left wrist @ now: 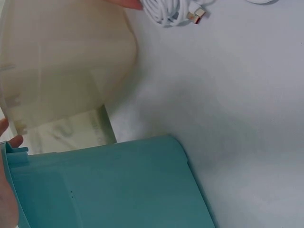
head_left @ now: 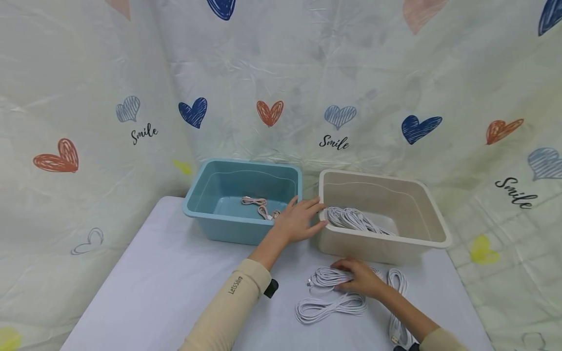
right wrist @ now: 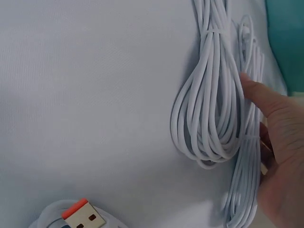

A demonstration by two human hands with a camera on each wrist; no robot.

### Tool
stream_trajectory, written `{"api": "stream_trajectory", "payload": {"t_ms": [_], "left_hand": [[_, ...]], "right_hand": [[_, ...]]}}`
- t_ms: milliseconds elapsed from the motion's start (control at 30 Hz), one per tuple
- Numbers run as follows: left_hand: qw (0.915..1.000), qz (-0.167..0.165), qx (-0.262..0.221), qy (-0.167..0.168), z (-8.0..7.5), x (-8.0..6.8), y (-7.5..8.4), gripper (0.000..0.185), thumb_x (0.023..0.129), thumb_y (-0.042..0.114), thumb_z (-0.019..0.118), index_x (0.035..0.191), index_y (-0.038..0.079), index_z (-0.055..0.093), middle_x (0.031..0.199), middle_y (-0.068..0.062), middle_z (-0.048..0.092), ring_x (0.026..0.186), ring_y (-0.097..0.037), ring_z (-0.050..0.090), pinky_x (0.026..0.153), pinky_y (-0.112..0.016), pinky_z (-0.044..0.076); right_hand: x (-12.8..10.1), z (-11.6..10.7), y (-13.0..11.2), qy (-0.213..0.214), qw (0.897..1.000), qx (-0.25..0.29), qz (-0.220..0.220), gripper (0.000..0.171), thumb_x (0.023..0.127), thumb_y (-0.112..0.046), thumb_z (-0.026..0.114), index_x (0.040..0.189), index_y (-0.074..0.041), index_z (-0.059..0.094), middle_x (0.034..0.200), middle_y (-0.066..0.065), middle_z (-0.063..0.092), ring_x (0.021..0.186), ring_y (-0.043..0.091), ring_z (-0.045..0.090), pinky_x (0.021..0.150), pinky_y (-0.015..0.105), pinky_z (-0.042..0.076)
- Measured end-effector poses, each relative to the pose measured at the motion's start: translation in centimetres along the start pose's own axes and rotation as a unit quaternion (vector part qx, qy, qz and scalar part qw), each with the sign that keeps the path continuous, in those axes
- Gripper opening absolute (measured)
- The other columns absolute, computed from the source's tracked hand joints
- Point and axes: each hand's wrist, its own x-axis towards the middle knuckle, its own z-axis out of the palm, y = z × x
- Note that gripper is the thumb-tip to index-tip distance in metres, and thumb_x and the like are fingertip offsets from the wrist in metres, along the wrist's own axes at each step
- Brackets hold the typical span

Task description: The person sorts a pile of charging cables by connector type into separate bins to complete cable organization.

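Fingers of the right hand (head_left: 361, 278) curl over one coiled white cable bundle (head_left: 327, 276), left hand (head_left: 300, 220) lies flat-fingered between the blue plastic tub (head_left: 219, 225) and beige plastic tub (head_left: 432, 234), so looks maybe half sorted, three bundles remaining on the table.

Two hands, both forearms sleeved

Left hand (head_left: 300, 219): arm extended forward, fingers straight and spread, palm down; right hand (head_left: 360, 277): nearer the body, forearm angled inward, fingers curled downward, thumb (right wrist: 259, 95) extended.
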Motion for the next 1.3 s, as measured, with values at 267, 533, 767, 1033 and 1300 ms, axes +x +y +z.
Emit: {"api": "stream_trajectory", "payload": {"t_ms": [267, 533, 767, 1033, 1300], "left_hand": [[1.0000, -0.003, 0.002, -0.001, 0.1, 0.0, -0.1, 0.056, 0.110, 0.055, 0.047, 0.159, 0.029, 0.049, 0.169, 0.002, 0.040, 0.153, -0.017, 0.042, 0.131, -0.054, 0.018], [1.0000, -0.005, 0.006, -0.001, 0.0, 0.1, 0.0, 0.056, 0.109, 0.055, 0.048, 0.158, 0.028, 0.050, 0.169, 0.002, 0.041, 0.152, -0.017, 0.044, 0.130, -0.055, 0.020], [1.0000, -0.004, 0.006, 0.001, 0.1, 0.2, 0.1, 0.055, 0.109, 0.055, 0.048, 0.158, 0.029, 0.051, 0.168, 0.001, 0.041, 0.152, -0.018, 0.044, 0.131, -0.055, 0.019], [1.0000, -0.002, 0.008, 0.000, 0.2, 0.2, -0.1, 0.055, 0.109, 0.054, 0.048, 0.157, 0.028, 0.051, 0.168, 0.001, 0.041, 0.152, -0.018, 0.045, 0.129, -0.057, 0.022], [1.0000, -0.001, 0.001, 0.001, 0.2, 0.2, -0.1, 0.055, 0.109, 0.054, 0.048, 0.157, 0.028, 0.051, 0.168, 0.001, 0.042, 0.152, -0.017, 0.044, 0.130, -0.056, 0.020]], "right_hand": [[0.3, -0.2, -0.2, -0.018, 1.000, 0.019, -0.006, 0.044, 0.080, -0.016, 0.092, 0.117, -0.002, 0.072, 0.106, 0.006, 0.072, 0.092, 0.017, 0.062, 0.080, 0.034, 0.055], [0.3, -1.5, -1.1, -0.023, 0.998, 0.040, -0.037, 0.036, 0.082, -0.003, 0.086, 0.115, -0.002, 0.072, 0.093, 0.001, 0.065, 0.083, 0.005, 0.052, 0.068, 0.026, 0.047], [0.1, -3.8, -3.2, -0.047, 0.997, 0.057, -0.019, 0.032, 0.088, -0.007, 0.084, 0.117, -0.003, 0.072, 0.096, 0.001, 0.064, 0.084, 0.008, 0.053, 0.070, 0.026, 0.048], [-0.1, -5.8, -4.4, -0.043, 0.997, 0.049, -0.045, 0.032, 0.087, -0.002, 0.083, 0.117, -0.003, 0.073, 0.101, 0.002, 0.068, 0.087, 0.008, 0.056, 0.071, 0.025, 0.050], [-0.2, -7.6, -5.1, -0.025, 0.992, 0.041, -0.114, 0.035, 0.085, -0.001, 0.085, 0.116, -0.006, 0.072, 0.100, 0.002, 0.070, 0.085, 0.012, 0.058, 0.067, 0.025, 0.050]]}}
